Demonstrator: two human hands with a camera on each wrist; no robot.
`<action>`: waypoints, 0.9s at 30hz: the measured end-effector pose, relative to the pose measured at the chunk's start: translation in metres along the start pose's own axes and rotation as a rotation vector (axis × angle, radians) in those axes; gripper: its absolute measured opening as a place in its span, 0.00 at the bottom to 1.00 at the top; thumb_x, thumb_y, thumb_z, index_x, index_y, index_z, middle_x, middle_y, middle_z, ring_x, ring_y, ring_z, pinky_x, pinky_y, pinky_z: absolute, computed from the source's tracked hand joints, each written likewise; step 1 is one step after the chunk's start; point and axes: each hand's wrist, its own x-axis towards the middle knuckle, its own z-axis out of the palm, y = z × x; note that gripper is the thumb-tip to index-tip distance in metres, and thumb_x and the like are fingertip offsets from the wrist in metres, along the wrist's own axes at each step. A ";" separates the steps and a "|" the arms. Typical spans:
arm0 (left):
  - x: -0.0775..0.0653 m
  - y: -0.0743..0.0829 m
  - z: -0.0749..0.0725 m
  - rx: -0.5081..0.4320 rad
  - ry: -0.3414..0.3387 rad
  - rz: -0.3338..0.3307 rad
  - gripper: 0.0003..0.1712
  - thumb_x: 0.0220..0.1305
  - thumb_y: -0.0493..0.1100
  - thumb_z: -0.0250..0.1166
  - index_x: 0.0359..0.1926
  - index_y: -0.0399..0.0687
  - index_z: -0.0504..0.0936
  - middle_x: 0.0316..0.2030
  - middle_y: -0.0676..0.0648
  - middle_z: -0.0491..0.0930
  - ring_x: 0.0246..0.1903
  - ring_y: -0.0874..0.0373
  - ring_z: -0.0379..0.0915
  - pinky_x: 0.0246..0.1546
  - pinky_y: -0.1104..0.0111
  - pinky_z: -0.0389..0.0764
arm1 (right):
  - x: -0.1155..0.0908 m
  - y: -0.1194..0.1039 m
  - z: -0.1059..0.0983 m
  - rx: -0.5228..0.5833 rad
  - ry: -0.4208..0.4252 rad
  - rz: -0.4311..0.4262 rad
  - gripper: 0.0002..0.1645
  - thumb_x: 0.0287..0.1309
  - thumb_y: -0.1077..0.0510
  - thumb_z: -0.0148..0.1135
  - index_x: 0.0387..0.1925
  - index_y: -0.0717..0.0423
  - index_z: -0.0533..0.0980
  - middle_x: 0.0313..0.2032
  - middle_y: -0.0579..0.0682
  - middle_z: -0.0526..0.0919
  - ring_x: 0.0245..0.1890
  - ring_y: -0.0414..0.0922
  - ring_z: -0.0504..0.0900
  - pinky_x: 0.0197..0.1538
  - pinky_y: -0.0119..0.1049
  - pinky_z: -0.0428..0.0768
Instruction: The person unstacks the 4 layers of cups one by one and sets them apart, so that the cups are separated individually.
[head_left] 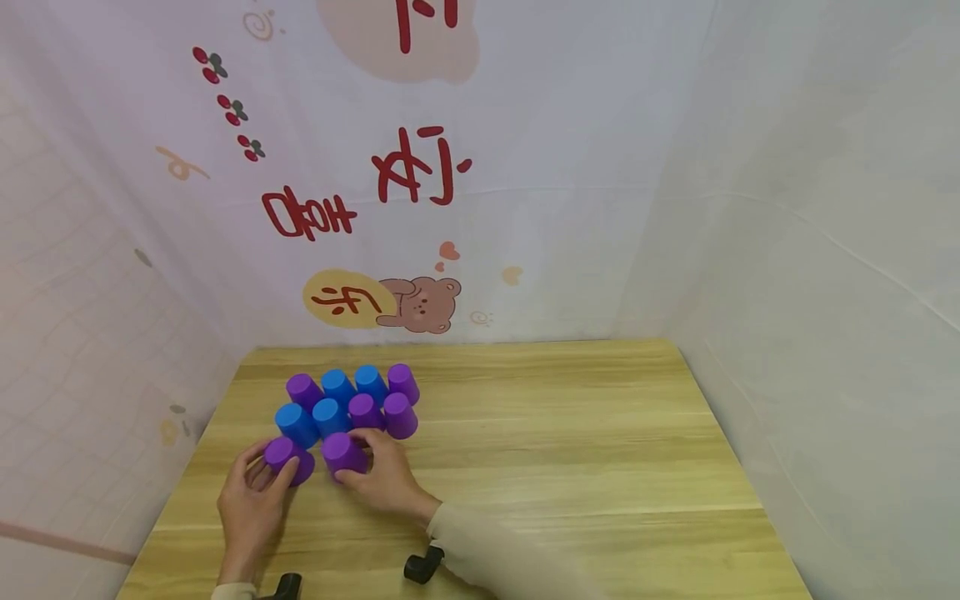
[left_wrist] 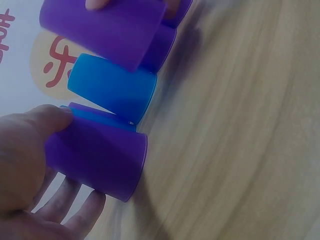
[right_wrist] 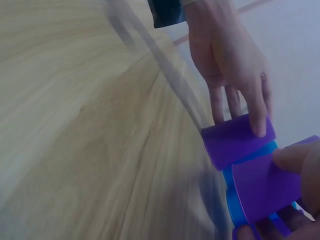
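Observation:
My left hand [head_left: 251, 512] grips an upside-down purple cup [head_left: 281, 454] at the front left of a group of cups, thumb on one side and fingers on the other. To its right, my right hand [head_left: 390, 477] holds a second purple cup [head_left: 341, 452] between thumb and fingers, low over the table. Just behind them is a row with a blue cup [head_left: 296, 423], another blue cup [head_left: 328, 417], a purple cup [head_left: 363, 411] and a further purple cup [head_left: 400, 414]. In the left wrist view, a blue cup [left_wrist: 112, 85] shows between the two held ones.
A back row holds a purple cup [head_left: 302, 389], two blue cups, one of them [head_left: 337, 384] at left, and a purple cup [head_left: 402, 383]. The wooden table [head_left: 570, 450] extends to the right. A printed white curtain [head_left: 555, 208] encloses the back and sides.

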 end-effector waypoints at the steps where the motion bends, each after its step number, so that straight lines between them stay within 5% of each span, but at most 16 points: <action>1: 0.000 0.000 0.000 -0.007 0.001 0.003 0.34 0.71 0.37 0.80 0.74 0.38 0.79 0.68 0.34 0.83 0.50 0.92 0.71 0.53 0.93 0.80 | 0.001 -0.001 0.003 -0.015 0.005 0.006 0.32 0.70 0.55 0.80 0.71 0.53 0.78 0.64 0.50 0.88 0.63 0.41 0.87 0.67 0.30 0.87; 10: 0.002 -0.003 0.000 -0.012 0.002 0.016 0.35 0.70 0.37 0.80 0.74 0.38 0.79 0.69 0.34 0.83 0.50 0.92 0.71 0.52 0.94 0.79 | 0.008 -0.002 0.023 -0.127 0.027 0.053 0.32 0.71 0.52 0.79 0.72 0.50 0.78 0.66 0.46 0.88 0.68 0.41 0.85 0.75 0.37 0.84; 27: 0.002 0.000 0.000 -0.010 -0.004 0.000 0.35 0.71 0.37 0.80 0.74 0.37 0.78 0.69 0.35 0.83 0.50 0.91 0.70 0.52 0.93 0.79 | 0.014 -0.010 0.038 -0.178 0.075 0.127 0.33 0.70 0.50 0.81 0.72 0.47 0.79 0.67 0.45 0.88 0.68 0.43 0.85 0.74 0.39 0.86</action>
